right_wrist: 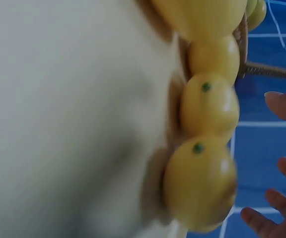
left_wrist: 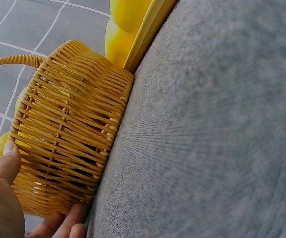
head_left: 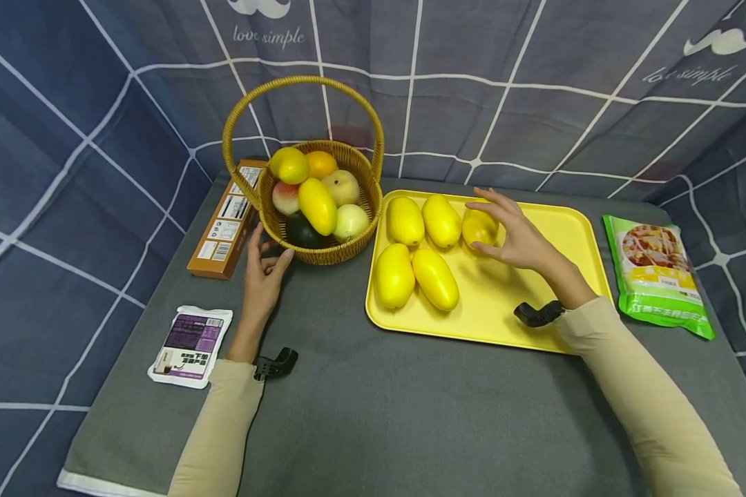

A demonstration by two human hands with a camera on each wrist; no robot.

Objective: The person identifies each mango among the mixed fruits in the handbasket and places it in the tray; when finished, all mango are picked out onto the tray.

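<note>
My left hand [head_left: 262, 279] rests against the near left side of a wicker basket [head_left: 326, 255], thumb near the rim and fingertips low on the woven wall [left_wrist: 68, 134]. Inside the basket lie a yellow mango-like fruit [head_left: 318, 207], an orange [head_left: 321, 164], a peach [head_left: 284, 198], a dark green fruit [head_left: 304, 231] and other round fruits. Over the yellow tray [head_left: 534, 304], my right hand [head_left: 516, 235] spreads its fingers around the rightmost yellow mango-like fruit [head_left: 477, 226]. In the right wrist view the fingers [right_wrist: 282, 198] stand apart from the row of fruits [right_wrist: 200, 183].
Several more yellow fruits [head_left: 434, 279] lie on the tray's left half. A brown box [head_left: 220, 231] stands left of the basket, partly behind it. Nearer lies a white-and-purple packet [head_left: 189, 347]. A green food bag [head_left: 659, 276] lies right of the tray. Grid-patterned cloth [head_left: 447, 117] hangs behind.
</note>
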